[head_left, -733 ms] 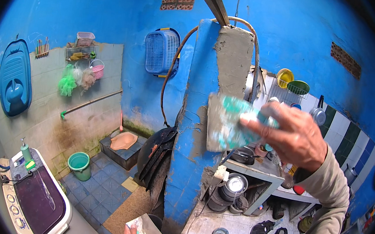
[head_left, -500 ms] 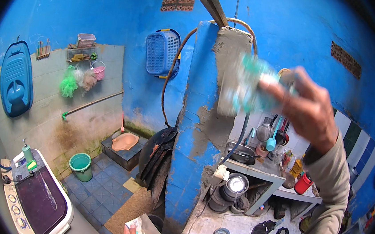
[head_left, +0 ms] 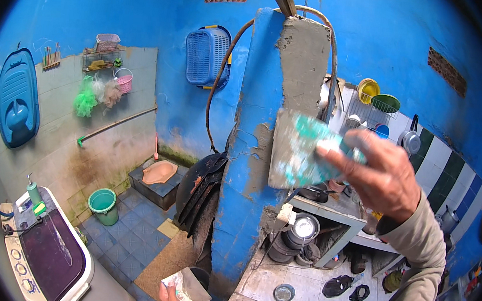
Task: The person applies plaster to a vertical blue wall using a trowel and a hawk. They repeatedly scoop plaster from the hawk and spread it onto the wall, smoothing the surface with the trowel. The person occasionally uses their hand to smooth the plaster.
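My right hand [head_left: 382,168] grips a flat square trowel [head_left: 300,156] smeared with green, white and grey, its face at the narrow blue pillar [head_left: 237,196]. Whether its far edge touches the pillar is unclear. Rough grey plaster [head_left: 303,58] coats the upper right face of the pillar, with smaller grey patches and cracks lower down. Low at the bottom centre, my left hand [head_left: 172,299] holds a small flat board [head_left: 188,289] with pale material on it, partly in front of a dark container.
Dark pans [head_left: 197,187] hang left of the pillar. A washing machine [head_left: 60,249], green bucket [head_left: 103,207] and squat toilet [head_left: 159,173] are at left. A crowded kitchen counter [head_left: 344,211] with pots [head_left: 302,236] underneath is at right. A pipe [head_left: 214,119] arches over the pillar.
My right hand and trowel rose along the pillar half a second ago, blurred, and are now lower again. The whole scene has shifted slightly upward in the picture.
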